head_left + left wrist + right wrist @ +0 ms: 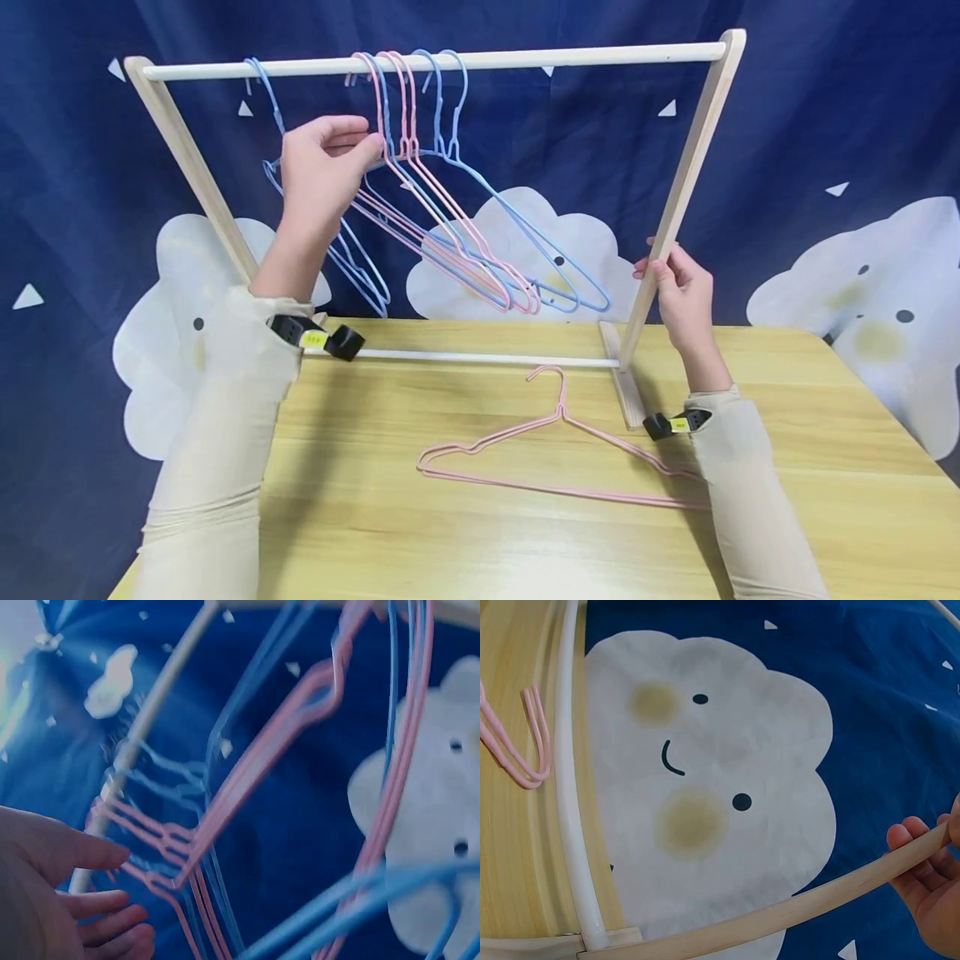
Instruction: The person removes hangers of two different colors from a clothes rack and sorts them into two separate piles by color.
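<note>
A wooden rack has a white top bar (555,59) with several pink and blue wire hangers on it. My left hand (322,171) is raised just under the bar, its thumb and fingertips right at the neck of a pink hanger (377,96). In the left wrist view, that thumb (105,851) stands apart from the loosely bent fingers, with the hanger necks beyond it. To the left hangs a blue hanger (274,107), apart from the bunch. My right hand (686,296) holds the rack's right post (686,183) between thumb and fingers, low down.
One pink hanger (562,400) lies flat on the wooden table (375,533), its right end hidden by my right sleeve. A white lower bar (465,358) joins the rack's feet. Behind hangs a dark blue curtain (555,125) with white clouds.
</note>
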